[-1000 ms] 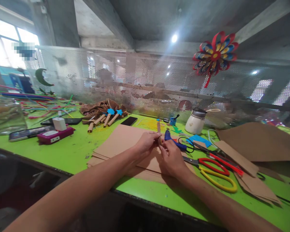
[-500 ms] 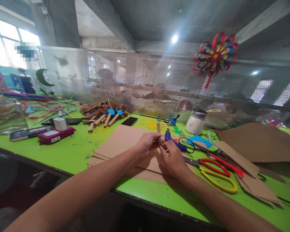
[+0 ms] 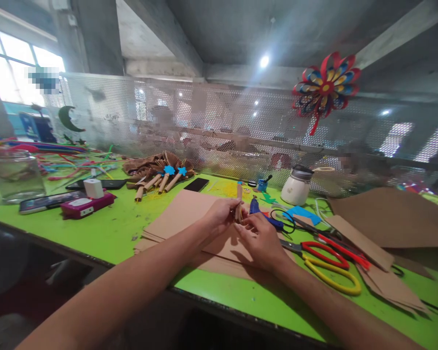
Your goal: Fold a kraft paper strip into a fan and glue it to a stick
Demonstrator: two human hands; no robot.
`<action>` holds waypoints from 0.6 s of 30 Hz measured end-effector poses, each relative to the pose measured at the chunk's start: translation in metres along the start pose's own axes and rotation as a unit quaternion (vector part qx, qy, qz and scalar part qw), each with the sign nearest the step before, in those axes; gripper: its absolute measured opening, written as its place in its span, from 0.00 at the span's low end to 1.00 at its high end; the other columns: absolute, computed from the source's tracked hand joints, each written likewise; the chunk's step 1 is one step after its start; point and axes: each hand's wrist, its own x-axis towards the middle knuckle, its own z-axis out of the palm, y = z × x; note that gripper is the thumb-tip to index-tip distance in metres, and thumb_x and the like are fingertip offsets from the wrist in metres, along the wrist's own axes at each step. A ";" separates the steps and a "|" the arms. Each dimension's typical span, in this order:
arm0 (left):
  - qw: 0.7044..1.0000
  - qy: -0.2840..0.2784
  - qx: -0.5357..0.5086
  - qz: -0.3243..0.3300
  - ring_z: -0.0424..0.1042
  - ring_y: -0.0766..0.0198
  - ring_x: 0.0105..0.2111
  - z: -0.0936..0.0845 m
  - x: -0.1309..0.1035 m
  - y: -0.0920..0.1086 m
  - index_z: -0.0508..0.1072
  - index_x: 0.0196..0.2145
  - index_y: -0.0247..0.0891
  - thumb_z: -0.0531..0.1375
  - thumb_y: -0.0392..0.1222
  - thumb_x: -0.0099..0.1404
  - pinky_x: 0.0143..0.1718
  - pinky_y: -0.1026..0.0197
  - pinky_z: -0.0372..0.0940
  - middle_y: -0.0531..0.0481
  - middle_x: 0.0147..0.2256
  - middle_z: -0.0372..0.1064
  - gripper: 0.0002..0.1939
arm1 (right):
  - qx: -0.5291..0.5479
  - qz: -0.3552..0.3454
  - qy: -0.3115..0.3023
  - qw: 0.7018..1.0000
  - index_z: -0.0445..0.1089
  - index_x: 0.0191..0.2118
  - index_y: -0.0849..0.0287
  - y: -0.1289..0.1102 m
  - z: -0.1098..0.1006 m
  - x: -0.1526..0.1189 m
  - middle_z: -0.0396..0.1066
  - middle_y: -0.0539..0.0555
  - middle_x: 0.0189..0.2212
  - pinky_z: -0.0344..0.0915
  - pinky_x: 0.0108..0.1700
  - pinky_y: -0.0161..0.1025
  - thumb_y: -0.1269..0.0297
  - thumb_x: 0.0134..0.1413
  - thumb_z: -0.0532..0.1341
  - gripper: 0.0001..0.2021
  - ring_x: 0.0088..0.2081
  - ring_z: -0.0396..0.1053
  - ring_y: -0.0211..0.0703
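My left hand (image 3: 221, 215) is closed on a narrow folded strip of brown paper (image 3: 239, 193), which stands upright out of the fingers. My right hand (image 3: 262, 241) is closed too, thumb and fingertips pinching around the strip's lower end. Part of the strip is hidden by the fingers. Below both hands lies a stack of brown paper sheets (image 3: 184, 211). Just beyond the right hand is a blue glue gun (image 3: 254, 206). Scissors with red and yellow handles (image 3: 332, 274) rest to the right of that hand.
Pleated brown paper fans (image 3: 164, 177) with blue cutouts lie at the back left. A phone (image 3: 196, 184), a cream jug (image 3: 295, 187) and blue paper (image 3: 304, 214) stand or lie farther back. Leftward are a purple box (image 3: 87, 205) and glass jar (image 3: 16, 177). More brown paper (image 3: 390, 218) lies right.
The paper strip has turned slightly in my left hand and looks straighter. My right fingers have shifted a little down along it. The view has moved slightly.
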 end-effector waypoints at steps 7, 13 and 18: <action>0.998 -0.027 -0.028 -0.051 0.69 0.66 0.20 0.000 -0.002 0.008 0.69 0.26 0.30 0.51 0.36 0.61 0.31 0.61 0.66 0.47 0.19 0.68 0.10 | 0.004 0.053 0.103 0.993 0.69 0.28 0.61 0.011 -0.020 0.016 0.67 0.55 0.28 0.64 0.35 0.40 0.56 0.55 0.54 0.15 0.31 0.64 0.42; 0.982 -0.161 -0.020 -0.092 0.70 0.63 0.25 0.002 -0.010 0.008 0.70 0.29 0.28 0.52 0.39 0.60 0.38 0.56 0.65 0.43 0.23 0.70 0.12 | 0.056 0.074 0.110 0.990 0.61 0.52 0.61 0.035 -0.039 0.031 0.64 0.61 0.42 0.68 0.33 0.41 0.61 0.48 0.59 0.23 0.36 0.67 0.44; 0.967 -0.228 0.025 -0.109 0.71 0.61 0.26 0.004 -0.016 0.008 0.70 0.31 0.29 0.53 0.42 0.59 0.37 0.56 0.64 0.42 0.25 0.71 0.12 | -0.019 -0.076 0.058 0.995 0.55 0.58 0.53 0.025 -0.060 0.034 0.57 0.59 0.53 0.65 0.45 0.46 0.70 0.48 0.57 0.28 0.50 0.60 0.49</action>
